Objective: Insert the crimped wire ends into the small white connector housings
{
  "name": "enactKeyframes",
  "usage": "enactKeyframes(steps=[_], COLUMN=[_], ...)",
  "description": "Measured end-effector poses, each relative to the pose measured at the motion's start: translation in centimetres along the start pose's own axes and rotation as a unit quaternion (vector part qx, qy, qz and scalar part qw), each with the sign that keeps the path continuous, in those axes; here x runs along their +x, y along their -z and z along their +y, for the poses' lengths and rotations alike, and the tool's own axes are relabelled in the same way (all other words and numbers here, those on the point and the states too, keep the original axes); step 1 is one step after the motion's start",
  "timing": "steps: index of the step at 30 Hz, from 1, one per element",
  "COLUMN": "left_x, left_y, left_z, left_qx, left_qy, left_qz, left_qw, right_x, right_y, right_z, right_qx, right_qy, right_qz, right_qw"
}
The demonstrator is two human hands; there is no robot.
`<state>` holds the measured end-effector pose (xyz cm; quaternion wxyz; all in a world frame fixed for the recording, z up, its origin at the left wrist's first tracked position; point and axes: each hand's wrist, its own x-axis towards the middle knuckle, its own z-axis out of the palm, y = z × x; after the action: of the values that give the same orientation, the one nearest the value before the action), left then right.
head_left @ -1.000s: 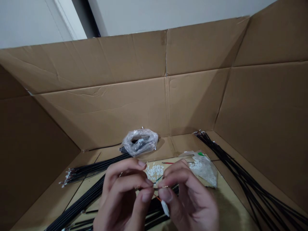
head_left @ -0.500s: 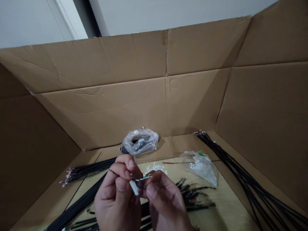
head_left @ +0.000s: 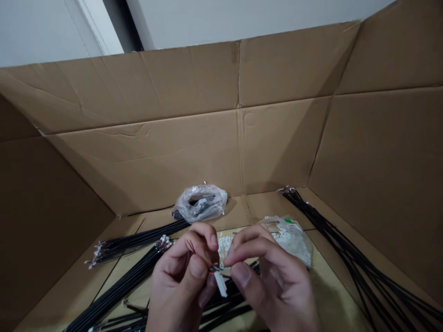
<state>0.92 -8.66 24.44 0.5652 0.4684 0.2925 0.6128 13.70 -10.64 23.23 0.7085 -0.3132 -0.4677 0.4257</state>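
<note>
My left hand (head_left: 180, 281) and my right hand (head_left: 277, 286) meet low in the middle of the view, inside a big cardboard box (head_left: 194, 138). Between their fingertips is a small white connector (head_left: 220, 282) with thin red, green and dark wires (head_left: 216, 268) running into it. The left thumb and fingers pinch the wires at the connector. The right thumb and forefinger pinch the wire ends from the other side. Black cables (head_left: 224, 304) lie on the box floor under both hands.
A bundle of black cables (head_left: 131, 242) lies at the left, another bundle (head_left: 349, 258) along the right wall. A crumpled clear bag (head_left: 200, 203) sits at the back. A clear bag of small white parts (head_left: 294, 240) and loose white connectors (head_left: 224, 242) lie behind my hands.
Both hands have shifted right and a little lower since half a second ago. The white connector now hangs between the two thumbs rather than at the left fingertips.
</note>
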Motion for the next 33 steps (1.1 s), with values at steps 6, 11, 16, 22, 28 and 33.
enactKeyframes(steps=[6, 11, 16, 22, 28, 33], left_x=[-0.5, -0.6, -0.8, -0.7, -0.2, 0.0], left_y=[0.2, -0.1, 0.3, 0.8, 0.9, 0.5], left_z=[0.2, 0.3, 0.3, 0.6, 0.2, 0.1], left_qx=[0.073, 0.070, 0.065, 0.145, 0.124, 0.109], left_qy=[-0.015, 0.012, 0.032, -0.032, -0.029, 0.006], left_qz=[-0.061, -0.115, -0.112, -0.049, -0.034, -0.006], left_qw=[0.995, 0.991, 0.991, 0.988, 0.991, 0.994], right_x=[1.7, 3.3, 3.8, 2.8, 2.3, 2.0], right_y=[2.2, 2.7, 1.6, 0.7, 0.2, 1.8], right_z=[-0.7, -0.1, 1.3, 1.4, 1.2, -0.2], right_qx=[0.043, 0.176, 0.279, 0.247, 0.218, 0.018], right_qy=[-0.069, -0.225, -0.297, -0.285, -0.214, -0.047], right_qz=[-0.097, -0.187, -0.193, -0.121, -0.105, -0.085], right_qw=[0.992, 0.940, 0.893, 0.918, 0.946, 0.995])
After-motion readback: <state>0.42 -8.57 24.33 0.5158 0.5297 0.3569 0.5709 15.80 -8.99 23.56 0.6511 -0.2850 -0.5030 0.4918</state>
